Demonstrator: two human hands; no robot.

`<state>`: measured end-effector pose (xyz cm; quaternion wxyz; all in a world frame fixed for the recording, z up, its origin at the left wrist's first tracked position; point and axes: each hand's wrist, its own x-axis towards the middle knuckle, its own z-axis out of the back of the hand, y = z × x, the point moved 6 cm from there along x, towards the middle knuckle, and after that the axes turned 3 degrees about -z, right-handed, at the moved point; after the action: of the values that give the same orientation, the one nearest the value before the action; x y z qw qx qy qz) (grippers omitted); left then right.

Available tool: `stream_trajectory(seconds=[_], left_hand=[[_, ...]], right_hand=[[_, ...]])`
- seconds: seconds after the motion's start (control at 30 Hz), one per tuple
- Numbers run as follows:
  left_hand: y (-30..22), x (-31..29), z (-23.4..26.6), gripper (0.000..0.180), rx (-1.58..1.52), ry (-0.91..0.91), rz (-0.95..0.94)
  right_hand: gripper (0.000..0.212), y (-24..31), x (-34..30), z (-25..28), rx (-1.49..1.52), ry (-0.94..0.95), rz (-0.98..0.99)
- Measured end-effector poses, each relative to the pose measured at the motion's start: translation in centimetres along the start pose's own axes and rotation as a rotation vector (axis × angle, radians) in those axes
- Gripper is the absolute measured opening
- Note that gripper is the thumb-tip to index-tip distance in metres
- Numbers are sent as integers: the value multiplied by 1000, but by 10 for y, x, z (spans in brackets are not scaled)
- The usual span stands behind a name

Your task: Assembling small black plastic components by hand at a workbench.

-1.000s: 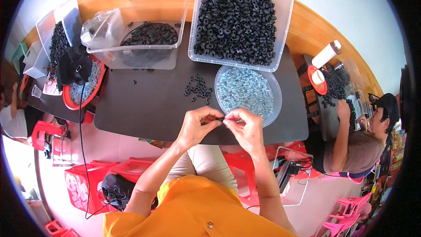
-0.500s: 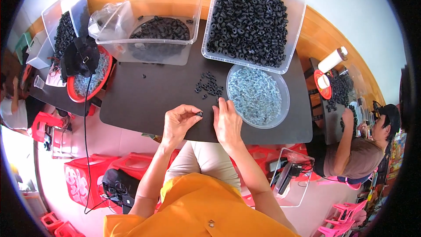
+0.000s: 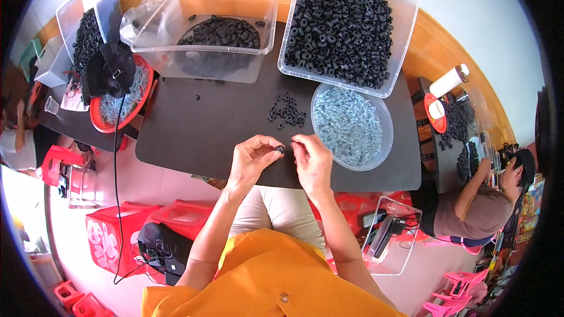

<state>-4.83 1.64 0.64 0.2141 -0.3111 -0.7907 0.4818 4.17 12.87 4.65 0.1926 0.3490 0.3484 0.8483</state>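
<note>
Between thumb and fingertips, my left hand (image 3: 249,163) pinches a small round black plastic part (image 3: 279,149) over the front of the dark table. Close on its right, my right hand (image 3: 314,167) has thumb and index finger pressed together; what they hold, if anything, is too small to make out. Beyond both hands lies a loose cluster of small black parts (image 3: 286,110). A round clear bowl (image 3: 388,148), full of shiny bluish pieces that look like small springs, stands just right of my right hand.
Behind the bowl stands a clear bin (image 3: 404,47) heaped with black parts. Another clear bin (image 3: 244,69) holds fewer. At left are a red basin (image 3: 110,131) and a hanging black cable (image 3: 116,182). A co-worker (image 3: 479,199) sits at a table on the right.
My right hand has drawn back from beside the loose black parts toward my left hand, its fingertips now pinched. My left hand still holds the black part. The view has shifted slightly.
</note>
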Motion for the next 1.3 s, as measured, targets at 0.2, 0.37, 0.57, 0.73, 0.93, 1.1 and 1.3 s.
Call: stream_trajectory(seconds=[0.2,0.37,0.57,0.73,0.93,1.1,1.3], left_hand=[[4,-2,-5,13,-13,22,54],[8,-1,-8,15,25,57,-3],[9,-3,-9,15,24,78,22],[11,-3,-7,15,53,97,15],[12,-5,-7,13,130,101,22],[11,-6,-9,14,179,101,38],[12,-6,-10,14,324,20,-44]], right_hand=[[15,-23,-8,6,732,287,-568],[16,-12,-6,10,746,323,-571],[14,-10,-3,8,644,362,-471],[14,1,2,12,493,358,-324],[15,17,6,14,163,379,-66],[13,18,6,12,104,376,16],[12,29,2,9,-47,266,141]])
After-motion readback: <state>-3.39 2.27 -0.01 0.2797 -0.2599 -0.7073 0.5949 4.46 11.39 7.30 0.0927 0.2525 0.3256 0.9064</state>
